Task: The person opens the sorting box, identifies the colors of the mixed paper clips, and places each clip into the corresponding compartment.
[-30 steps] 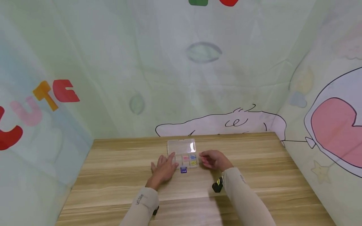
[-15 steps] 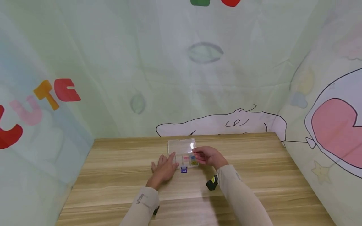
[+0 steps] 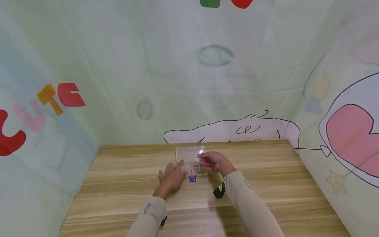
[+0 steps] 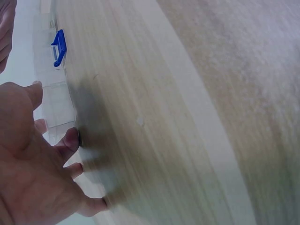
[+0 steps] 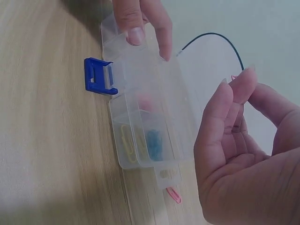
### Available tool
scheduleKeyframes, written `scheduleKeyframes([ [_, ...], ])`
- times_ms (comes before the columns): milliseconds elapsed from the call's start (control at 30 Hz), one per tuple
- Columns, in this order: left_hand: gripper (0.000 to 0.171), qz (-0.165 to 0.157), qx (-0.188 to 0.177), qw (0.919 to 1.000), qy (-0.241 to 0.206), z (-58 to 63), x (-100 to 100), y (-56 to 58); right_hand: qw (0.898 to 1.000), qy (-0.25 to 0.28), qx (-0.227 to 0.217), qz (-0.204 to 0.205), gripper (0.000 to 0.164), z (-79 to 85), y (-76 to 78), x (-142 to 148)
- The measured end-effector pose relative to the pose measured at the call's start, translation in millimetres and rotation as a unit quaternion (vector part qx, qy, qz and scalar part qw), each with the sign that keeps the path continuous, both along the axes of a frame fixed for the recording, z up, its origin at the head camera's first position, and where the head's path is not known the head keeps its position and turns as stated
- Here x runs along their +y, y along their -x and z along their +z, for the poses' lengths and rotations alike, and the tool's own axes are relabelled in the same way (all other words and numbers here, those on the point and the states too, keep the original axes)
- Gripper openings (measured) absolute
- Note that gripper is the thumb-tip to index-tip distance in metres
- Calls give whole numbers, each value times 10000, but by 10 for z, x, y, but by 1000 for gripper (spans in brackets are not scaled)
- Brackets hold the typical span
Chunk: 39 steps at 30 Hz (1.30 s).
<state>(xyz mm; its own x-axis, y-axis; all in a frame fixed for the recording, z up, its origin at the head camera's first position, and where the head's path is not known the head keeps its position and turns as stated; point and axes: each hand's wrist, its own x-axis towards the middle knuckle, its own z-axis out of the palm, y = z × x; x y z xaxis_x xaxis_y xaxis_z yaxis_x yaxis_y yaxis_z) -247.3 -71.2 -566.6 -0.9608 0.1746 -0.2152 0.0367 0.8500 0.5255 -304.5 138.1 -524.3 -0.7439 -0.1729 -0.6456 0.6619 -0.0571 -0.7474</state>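
Note:
A clear plastic compartment box (image 3: 187, 168) lies on the table with its lid (image 3: 186, 154) folded back and a blue latch (image 5: 95, 76) at its front. Yellow paper clips (image 5: 127, 143) and blue ones (image 5: 154, 144) show in separate compartments, with something blurred and pink in another. My left hand (image 3: 171, 176) spreads its fingers around the box's left end, thumb and index finger touching it. Above the right part, my right hand (image 3: 217, 162) pinches a small pink paper clip (image 5: 234, 77), mostly hidden by the fingertips. Another pink paper clip (image 5: 174, 195) lies just outside the box's right end.
The wooden table (image 3: 124, 184) reaches back to a printed cloth backdrop (image 3: 177, 82), which also hangs at both sides. A black and yellow device (image 3: 219, 191) sits by the right sleeve cuff. Bare tabletop surrounds the box.
My right hand has moved left and slightly away from me, from beside the box's right end to above its right part. The left hand and the box have stayed put.

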Motion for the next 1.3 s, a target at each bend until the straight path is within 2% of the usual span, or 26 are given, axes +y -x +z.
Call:
scheduleKeyframes([
  [100, 58, 18, -6, 10000, 31, -15, -3, 2, 9998, -107, 125, 109, 13, -1, 2, -26],
  [300, 58, 31, -32, 9999, 92, -29, 0, 6, 9945, -717, 568, 517, 26, -12, 0, -75],
  [667, 58, 13, -46, 10000, 36, -10, 7, -19, 9938, -863, 519, 470, 29, 18, -22, -33],
  [867, 58, 34, -43, 10000, -4, 24, 10, -10, 9942, -903, 516, 266, 26, -13, 8, 15],
  [1300, 59, 72, -49, 10000, -37, -15, 23, 9, 9914, -1109, 415, -554, 19, -233, 30, 301],
])
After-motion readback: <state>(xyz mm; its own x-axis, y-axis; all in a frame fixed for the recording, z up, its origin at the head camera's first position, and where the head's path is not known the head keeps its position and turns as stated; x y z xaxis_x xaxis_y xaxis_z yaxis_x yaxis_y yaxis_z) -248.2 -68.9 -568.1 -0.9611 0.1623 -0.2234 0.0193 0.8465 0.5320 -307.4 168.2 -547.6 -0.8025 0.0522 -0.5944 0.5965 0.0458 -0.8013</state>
